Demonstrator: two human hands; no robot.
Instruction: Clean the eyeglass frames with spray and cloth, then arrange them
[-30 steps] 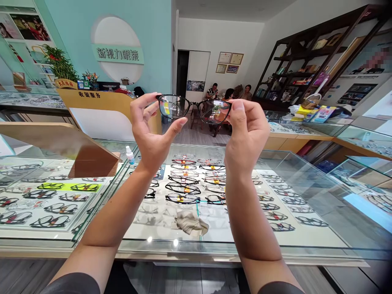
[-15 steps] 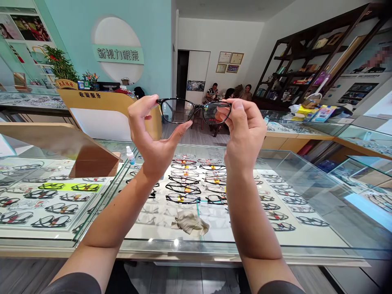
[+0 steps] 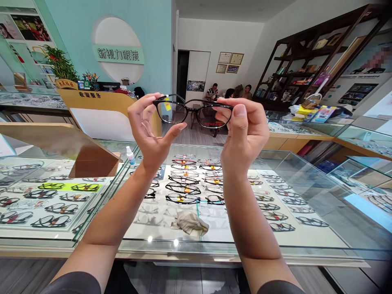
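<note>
Above the glass counter (image 3: 139,236), one pair of glasses (image 3: 192,108) hangs btwn the person's two hands, approx. chest-high, lenses facing the back of the shop. Dark frame, clear lenses; a bit of yellow shows thru the left lens, red marks at the bottom of the right one.

R. hand (image 3: 245,134): thumb & index clamped on the right end of the frame, other fingers curled behind. L. hand (image 3: 150,132): fingertips at the left corner, thumb spread well apart from them, its tip just by the lower rim; can't tell if those fingers close on the frame. Both arms reach fwd, dark sleeves (image 3: 76,282) at the elbows.

Below, on the counter, a crumpled cloth (image 3: 192,223) lies btwn the forearms. White spray bottle (image 3: 130,156) stands upright near the l. wrist. Rows of specs (image 3: 183,199) sit under the glass, some w/ orange tags. Off to the left, a wood stand (image 3: 93,157) leans at a slant on the next case.

Farther back: yellow desk (image 3: 104,101) w/ a plant (image 3: 61,65) behind, round wall sign (image 3: 118,54), four framed papers (image 3: 225,57), dark shelf unit (image 3: 294,73) on the right, & a few seated people (image 3: 212,93), too small for detail.
</note>
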